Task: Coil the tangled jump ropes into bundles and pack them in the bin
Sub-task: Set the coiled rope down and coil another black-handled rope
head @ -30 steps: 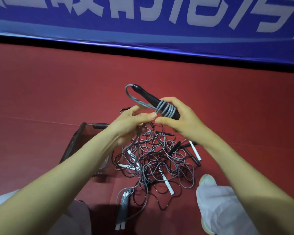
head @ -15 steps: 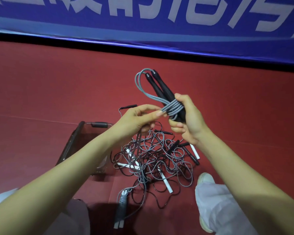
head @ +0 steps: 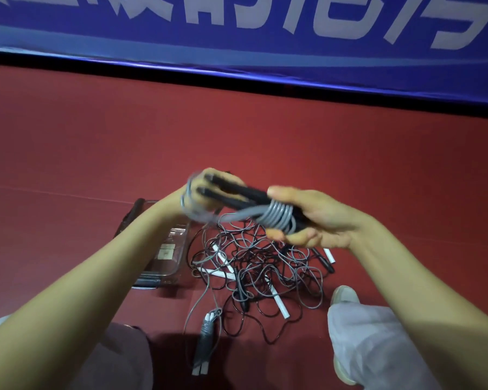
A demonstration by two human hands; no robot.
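I log right hand (head: 321,220) curled round jump rope bundle (head: 278,218), left hand (head: 209,199) blurred at its loop, grip unclear, clear bin (head: 178,263) beside tangled pile (head: 265,266), open red floor (head: 96,142) beyond.

Two hands (head: 209,197) (head: 319,218), two coiled bundles (head: 278,216) (head: 206,340), one bin (head: 178,273), one tangled pile (head: 265,266).

forearm (head: 124,257) over bin (head: 178,267) | tangle (head: 259,266) beside bin | floor (head: 265,136) beyond open
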